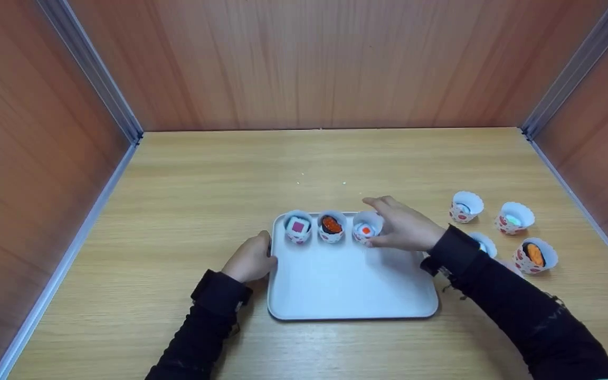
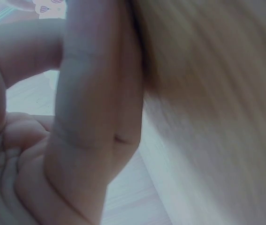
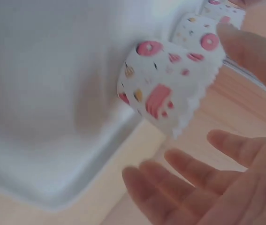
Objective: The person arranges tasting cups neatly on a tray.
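Note:
A white tray (image 1: 351,282) lies on the table, its left rim gripped by my left hand (image 1: 251,257) with the thumb over the edge. Along its far side stand three white paper cups with sushi-like pieces inside. The left cup (image 1: 297,239) holds a white square piece with a purple centre, the middle cup (image 1: 331,238) a dark piece topped with orange-red. In the right cup (image 1: 366,217) is a white piece with an orange-red dot. My right hand (image 1: 408,228) is around that cup with thumb and fingers spread; its printed side (image 3: 168,82) shows uncovered in the right wrist view.
To the right of the tray stand several more paper cups, among them a far cup (image 1: 465,207), one with a greenish piece (image 1: 513,221) and one with an orange piece (image 1: 535,253). My right sleeve partly covers others. Wooden panels (image 1: 330,68) enclose the table on three sides.

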`<action>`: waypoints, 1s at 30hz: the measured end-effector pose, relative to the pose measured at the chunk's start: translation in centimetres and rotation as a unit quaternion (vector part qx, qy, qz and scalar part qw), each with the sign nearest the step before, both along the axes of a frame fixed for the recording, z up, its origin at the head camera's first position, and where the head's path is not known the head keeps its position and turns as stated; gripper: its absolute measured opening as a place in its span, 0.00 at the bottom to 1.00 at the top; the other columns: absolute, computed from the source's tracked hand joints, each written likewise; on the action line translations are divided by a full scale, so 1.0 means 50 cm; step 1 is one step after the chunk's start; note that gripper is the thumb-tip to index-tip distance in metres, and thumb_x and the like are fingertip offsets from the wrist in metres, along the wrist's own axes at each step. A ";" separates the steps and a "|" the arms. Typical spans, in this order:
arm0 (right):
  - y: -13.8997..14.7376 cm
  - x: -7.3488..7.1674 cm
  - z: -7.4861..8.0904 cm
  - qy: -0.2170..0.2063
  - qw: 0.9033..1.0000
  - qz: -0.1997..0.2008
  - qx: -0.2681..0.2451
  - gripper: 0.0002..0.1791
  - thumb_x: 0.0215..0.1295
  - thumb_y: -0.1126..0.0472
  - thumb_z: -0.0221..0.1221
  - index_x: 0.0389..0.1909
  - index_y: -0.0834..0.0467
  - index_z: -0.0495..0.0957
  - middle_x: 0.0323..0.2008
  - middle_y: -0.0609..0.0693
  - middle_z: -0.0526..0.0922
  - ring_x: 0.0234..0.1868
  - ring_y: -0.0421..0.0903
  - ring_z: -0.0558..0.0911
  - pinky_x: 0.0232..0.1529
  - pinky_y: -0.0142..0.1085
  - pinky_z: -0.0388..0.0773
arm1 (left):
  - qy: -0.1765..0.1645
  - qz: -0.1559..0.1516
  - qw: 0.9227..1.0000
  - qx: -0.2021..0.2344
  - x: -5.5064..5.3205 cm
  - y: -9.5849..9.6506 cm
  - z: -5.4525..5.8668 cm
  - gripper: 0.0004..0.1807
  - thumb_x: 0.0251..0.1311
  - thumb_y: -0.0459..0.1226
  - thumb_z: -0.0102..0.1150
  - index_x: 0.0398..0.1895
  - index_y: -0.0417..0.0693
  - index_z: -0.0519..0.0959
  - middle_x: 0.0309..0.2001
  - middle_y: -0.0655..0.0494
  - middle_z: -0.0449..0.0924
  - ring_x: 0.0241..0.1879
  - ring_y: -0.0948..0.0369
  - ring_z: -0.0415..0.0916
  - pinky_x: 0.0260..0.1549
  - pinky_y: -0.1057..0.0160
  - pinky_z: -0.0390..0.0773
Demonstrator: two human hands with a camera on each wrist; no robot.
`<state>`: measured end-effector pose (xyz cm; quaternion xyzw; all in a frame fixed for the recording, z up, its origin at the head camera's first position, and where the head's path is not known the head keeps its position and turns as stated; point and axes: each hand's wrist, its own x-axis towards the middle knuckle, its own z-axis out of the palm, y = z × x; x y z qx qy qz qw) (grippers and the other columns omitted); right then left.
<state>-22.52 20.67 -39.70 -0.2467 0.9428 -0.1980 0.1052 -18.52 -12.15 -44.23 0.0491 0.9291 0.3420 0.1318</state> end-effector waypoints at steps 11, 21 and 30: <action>0.096 0.041 0.047 0.025 0.998 -0.050 0.032 0.67 0.41 0.27 0.68 0.78 0.46 0.42 0.77 0.63 0.41 0.75 0.70 0.48 0.62 0.70 0.60 | -0.006 0.009 1.000 0.003 0.001 -0.002 0.001 0.09 0.56 0.27 0.54 0.40 0.36 0.71 0.31 0.48 0.73 0.28 0.56 0.72 0.25 0.63 0.72; 0.190 0.082 0.061 0.020 0.995 -0.079 0.054 0.70 0.41 0.30 0.69 0.79 0.48 0.37 0.76 0.69 0.41 0.72 0.74 0.50 0.56 0.66 0.69 | -0.014 0.017 1.000 -0.006 0.003 -0.003 0.005 0.08 0.56 0.28 0.54 0.40 0.38 0.71 0.30 0.50 0.72 0.28 0.56 0.71 0.25 0.64 0.71; 0.265 0.120 0.021 -0.014 0.991 -0.124 0.050 0.64 0.46 0.36 0.71 0.76 0.61 0.47 0.71 0.75 0.49 0.65 0.76 0.61 0.49 0.66 0.73 | -0.004 0.006 1.000 -0.005 0.003 -0.007 0.000 0.09 0.55 0.27 0.55 0.40 0.37 0.71 0.29 0.51 0.72 0.28 0.56 0.70 0.25 0.64 0.69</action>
